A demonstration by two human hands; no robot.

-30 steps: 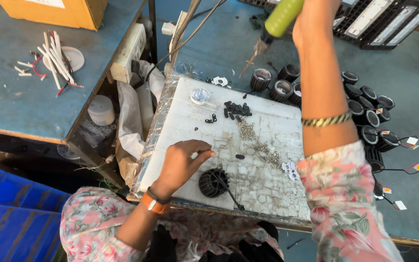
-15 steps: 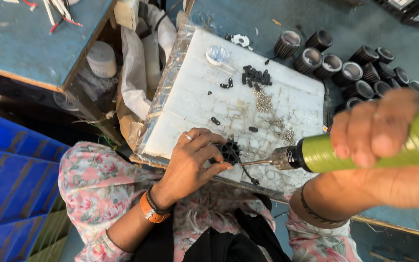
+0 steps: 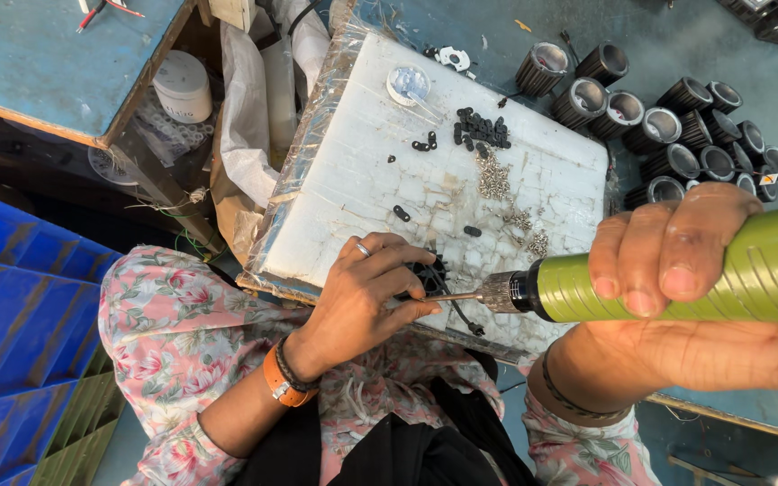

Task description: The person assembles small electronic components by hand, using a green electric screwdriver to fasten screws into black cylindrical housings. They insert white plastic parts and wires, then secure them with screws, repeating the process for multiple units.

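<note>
Green and ribbed, the power screwdriver (image 3: 722, 274) lies level in the right hand (image 3: 677, 256), whose fingers are wrapped tight around its body. Its metal tip points left at a small black finned part (image 3: 429, 274) on the near edge of the white work board (image 3: 362, 180). The left hand (image 3: 366, 292) grips that part, fingers curled around it. Loose screws (image 3: 494, 180) and small black pieces (image 3: 483, 130) lie farther up the board. Black round housings (image 3: 668, 126) crowd the blue table at the far right.
</note>
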